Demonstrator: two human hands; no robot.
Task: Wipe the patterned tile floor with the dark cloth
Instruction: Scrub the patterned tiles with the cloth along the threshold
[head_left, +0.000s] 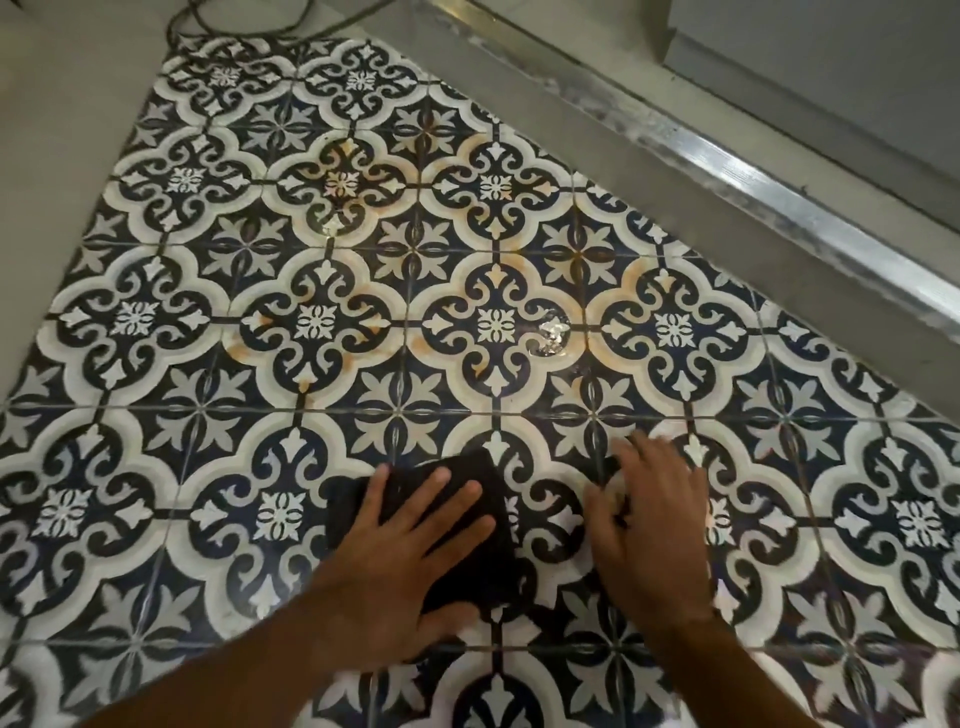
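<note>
Head view, looking down. A floor (363, 332) of dark blue and white ornamental tiles is seen across most of the frame. Orange-brown staining is noted on several tiles around the middle, and a small shiny wet-looking patch (551, 336) right of centre. A dark cloth (467, 551) is laid flat on the floor in the lower middle, folded to a rough rectangle. The left hand (410, 551) is pressed on top of the cloth, palm down, fingers spread and extended; the cloth is pinned under the palm, not gripped in a fist. The far and right edges of the cloth are left uncovered. The right hand (644, 525) is placed flat on the bare tile just beside the cloth, to its right, fingers extended and slightly blurred; nothing is seen held in it. Whether its thumb touches the cloth cannot be told. Both forearms enter from the bottom edge. A grey sill with a metal rail (727, 171) is seen running diagonally along the upper right border of the tiles. Plain grey flooring (57, 156) is noted at upper left, with a dark cable (228, 26) lying at the top edge.
</note>
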